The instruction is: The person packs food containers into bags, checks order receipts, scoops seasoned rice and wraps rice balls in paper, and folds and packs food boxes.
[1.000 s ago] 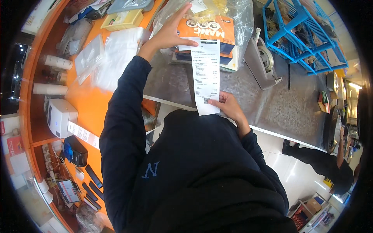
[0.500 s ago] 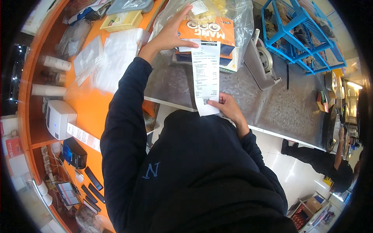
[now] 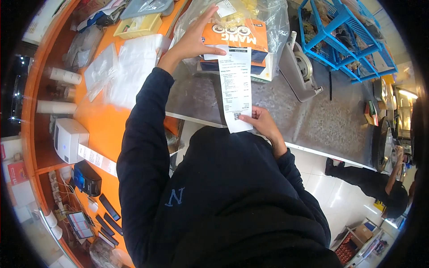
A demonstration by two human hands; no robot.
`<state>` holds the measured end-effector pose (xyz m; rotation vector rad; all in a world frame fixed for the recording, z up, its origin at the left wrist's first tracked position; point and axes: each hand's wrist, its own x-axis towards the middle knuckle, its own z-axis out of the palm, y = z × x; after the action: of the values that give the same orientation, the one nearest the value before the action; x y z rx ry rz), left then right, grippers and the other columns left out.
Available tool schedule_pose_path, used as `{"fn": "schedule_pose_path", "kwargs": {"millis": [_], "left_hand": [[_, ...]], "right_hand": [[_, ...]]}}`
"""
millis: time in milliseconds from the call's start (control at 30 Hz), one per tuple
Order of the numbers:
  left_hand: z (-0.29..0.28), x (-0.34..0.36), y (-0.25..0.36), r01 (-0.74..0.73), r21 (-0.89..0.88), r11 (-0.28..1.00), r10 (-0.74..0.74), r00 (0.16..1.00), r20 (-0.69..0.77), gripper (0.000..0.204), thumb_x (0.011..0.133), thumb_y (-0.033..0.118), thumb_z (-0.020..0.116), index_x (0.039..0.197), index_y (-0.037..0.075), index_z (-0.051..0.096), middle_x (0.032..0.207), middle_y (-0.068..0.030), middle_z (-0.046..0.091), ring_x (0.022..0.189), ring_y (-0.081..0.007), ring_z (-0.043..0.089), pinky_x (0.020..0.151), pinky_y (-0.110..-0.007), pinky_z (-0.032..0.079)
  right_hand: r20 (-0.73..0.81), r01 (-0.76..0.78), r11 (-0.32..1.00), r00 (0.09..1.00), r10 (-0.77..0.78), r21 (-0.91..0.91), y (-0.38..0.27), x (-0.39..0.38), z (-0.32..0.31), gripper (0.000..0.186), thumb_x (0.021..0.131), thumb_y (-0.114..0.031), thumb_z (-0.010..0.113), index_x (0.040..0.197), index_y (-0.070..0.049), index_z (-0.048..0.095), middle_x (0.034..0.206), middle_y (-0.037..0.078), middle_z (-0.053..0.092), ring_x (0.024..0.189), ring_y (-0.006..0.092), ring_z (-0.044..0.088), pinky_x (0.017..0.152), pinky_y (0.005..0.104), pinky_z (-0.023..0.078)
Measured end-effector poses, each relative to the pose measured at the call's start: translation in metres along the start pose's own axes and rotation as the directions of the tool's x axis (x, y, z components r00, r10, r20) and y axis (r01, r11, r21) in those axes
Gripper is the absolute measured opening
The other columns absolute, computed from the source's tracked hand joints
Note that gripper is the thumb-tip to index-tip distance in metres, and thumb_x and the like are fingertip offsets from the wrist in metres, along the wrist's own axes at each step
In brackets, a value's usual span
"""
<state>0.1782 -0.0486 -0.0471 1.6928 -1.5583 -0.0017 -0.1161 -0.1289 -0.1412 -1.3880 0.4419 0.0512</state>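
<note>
Far off to the left of the fingers sits a white printer [image 3: 68, 140], a printed paper strip [image 3: 99, 161] hanging from its front over the orange counter [image 3: 96, 123]. Nearer, just left of the left wrist, thin plastic sheets [image 3: 134, 67] lie flat in a loose pile, apparently kept within easy reach.

The left hand [image 3: 191, 42] is spread wide, index finger stretched up along the clear plastic bag [image 3: 278, 27], thumb reaching across to the upper left edge of the long white receipt [image 3: 236, 89]. It isn't gripped there; the thumb seems only to steady the paper. Whether the longer fingers press the bag, I can't tell. Beyond the thumb, seen through the plastic, is an orange box [image 3: 254, 35]; the receipt hangs in front of its lower part, running down toward the person.

The right hand [image 3: 263, 123] pinches the receipt's bottom end, thumb on the printed face, other fingers mostly hidden behind, probably to keep the strip straight and readable.

Right of both hands, well clear of the fingers, a grey tape dispenser [image 3: 297, 73] stands on the metal table [image 3: 344, 120], and past it a blue plastic rack [image 3: 335, 33] holds small packets.
</note>
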Motion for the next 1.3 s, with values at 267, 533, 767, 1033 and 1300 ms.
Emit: {"fn": "schedule_pose_path", "kwargs": {"millis": [267,533,767,1033,1300], "left_hand": [[0.003,-0.002,-0.005,0.023,0.022,0.999,-0.024,1.0,0.016,0.115,0.05,0.045,0.084,0.141,0.017,0.018,0.145,-0.013,0.021,0.133,-0.0324,0.021,0.108,-0.043,0.022],[0.003,0.0,-0.007,-0.01,-0.003,1.0,0.01,1.0,0.007,0.116,0.05,0.045,0.083,0.141,0.017,0.018,0.145,-0.0133,0.021,0.133,-0.0331,0.02,0.108,-0.044,0.021],[0.0,0.001,-0.003,0.064,0.032,0.997,-0.065,0.996,0.054,0.114,0.052,0.04,0.084,0.141,0.015,0.019,0.145,-0.0119,0.023,0.134,-0.0308,0.021,0.107,-0.04,0.023],[-0.003,-0.005,0.022,-0.026,-0.078,0.997,0.031,0.997,0.069,0.103,0.056,0.034,0.081,0.138,0.004,0.025,0.14,-0.0165,0.033,0.131,-0.0304,0.027,0.106,-0.039,0.023],[-0.036,-0.034,0.051,0.0,-0.355,0.935,0.063,0.984,0.166,0.088,0.071,0.024,0.072,0.14,0.005,0.022,0.144,-0.0158,0.024,0.133,-0.0284,0.023,0.109,-0.039,0.016]], "right_hand": [[0.004,0.011,1.0,1.0,-0.011,-0.008,0.003,0.0,-0.002,0.029,0.08,-0.011,0.067,0.104,0.004,0.06,0.094,0.008,0.066,0.082,0.0109,0.061,0.074,0.0247,0.048],[0.003,0.006,1.0,1.0,-0.006,0.0,0.0,0.0,-0.001,0.029,0.08,-0.012,0.068,0.102,0.005,0.061,0.093,0.008,0.065,0.082,0.0109,0.06,0.074,0.0246,0.048],[-0.107,0.088,0.74,0.971,-0.212,-0.666,-0.037,-0.009,-0.009,0.023,0.076,-0.013,0.069,0.096,-0.004,0.064,0.079,0.01,0.064,0.071,0.021,0.062,0.066,0.0287,0.047],[0.145,0.397,-0.003,0.329,-0.933,-0.918,-0.237,0.084,0.001,0.026,0.084,-0.018,0.058,0.106,-0.004,0.057,0.092,0.015,0.062,0.082,0.034,0.059,0.077,0.0374,0.044],[-0.03,0.241,0.338,0.774,-0.633,-0.91,-0.204,0.123,-0.015,0.038,0.089,-0.026,0.049,0.112,0.004,0.051,0.102,0.025,0.056,0.095,0.0394,0.054,0.082,0.0407,0.042]]}}
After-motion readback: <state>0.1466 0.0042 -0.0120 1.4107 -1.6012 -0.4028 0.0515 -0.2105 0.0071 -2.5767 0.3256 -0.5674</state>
